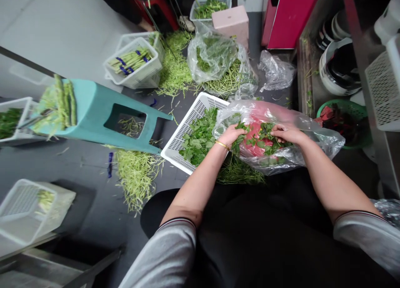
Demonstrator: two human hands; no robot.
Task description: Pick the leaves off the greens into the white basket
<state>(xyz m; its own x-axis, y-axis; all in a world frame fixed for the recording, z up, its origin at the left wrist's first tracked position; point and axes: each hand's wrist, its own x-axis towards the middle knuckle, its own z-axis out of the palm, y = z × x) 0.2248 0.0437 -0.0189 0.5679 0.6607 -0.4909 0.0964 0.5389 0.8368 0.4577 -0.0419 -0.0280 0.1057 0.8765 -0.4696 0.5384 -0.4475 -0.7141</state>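
A clear plastic bag [315,133] with a red layer inside lies open in front of me, leafy greens [268,144] on it. My left hand [233,136], with a yellow band at the wrist, is closed on a leafy sprig at the bag's left side. Over the bag's middle, my right hand [286,134] pinches more green leaves. Left of the bag, a white perforated basket [176,144] holds a heap of green leaves [200,140]. Long thin stems [240,171] lie below the bag, partly hidden by it.
A teal stool [90,108] lies at left with stalks on it. Green peelings [136,175] cover the floor nearby. White baskets [134,77] stand behind. A bag of greens [212,54] and pink box [231,23] are ahead. A metal shelf [371,83] is at right. Another person's shoe [186,23] shows.
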